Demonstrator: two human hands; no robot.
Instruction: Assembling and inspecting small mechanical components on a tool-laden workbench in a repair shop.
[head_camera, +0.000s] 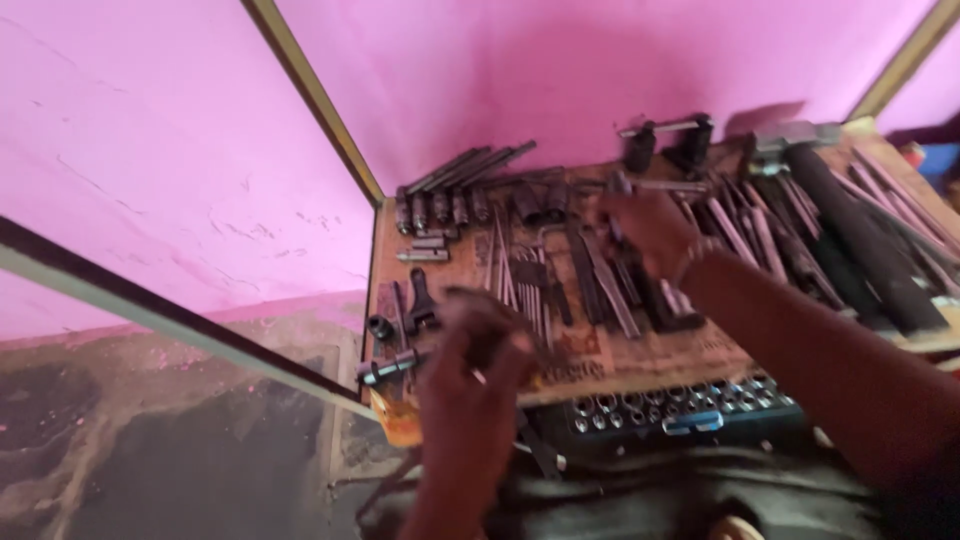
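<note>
My left hand hovers low over the near left part of a wooden board covered with dark metal tools; its fingers are curled, and a thin metal piece shows at them, blurred. My right hand reaches further in over the middle of the board, fingers among long flat tools and a thin rod; what it grips is unclear. A band sits on that wrist.
A socket set in a dark tray lies at the board's near edge. Long bars and black tubes fill the right side, sockets the far left. Pink walls stand behind; a stained floor lies at left.
</note>
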